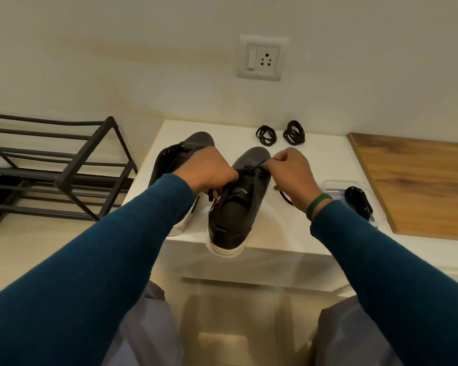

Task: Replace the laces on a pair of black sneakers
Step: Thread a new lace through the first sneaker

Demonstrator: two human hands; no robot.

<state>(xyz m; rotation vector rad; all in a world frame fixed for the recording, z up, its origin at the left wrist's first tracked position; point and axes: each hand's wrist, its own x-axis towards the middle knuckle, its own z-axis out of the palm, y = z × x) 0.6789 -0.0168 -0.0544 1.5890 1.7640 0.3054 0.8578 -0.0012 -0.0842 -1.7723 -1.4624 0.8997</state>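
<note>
White table [315, 165] set against a pale wall, with a socket [262, 58] on the wall at 12 o'clock, a dark rack [64, 165] on the floor at 9 o'clock and a wood board [421, 180] at 3 o'clock. Both arms, in blue sleeves, reach forward from the bottom corners and meet over the nearer sneaker [238, 215], which stands toe-away with its white heel hanging over the table's near edge. The left hand [209, 170] is knuckles-up, its fingers curled down at the sneaker's 9 o'clock side and gripping the lace [257, 165]; a loop of it hangs below the fist. The right hand [291, 173], with a green bangle [319, 204] at the wrist, is bent at the sneaker's 2 o'clock, its fingertips pinching the same lace, which runs taut between the two hands across the vamp. A second sneaker [185, 146] lies just beside, at 10 o'clock, partly under the left hand. Two lace coils [266, 136] sit at the table's far edge, at 1 o'clock. A clear box [333, 187] at 3 o'clock of the right wrist holds another dark lace bundle [358, 200].
</note>
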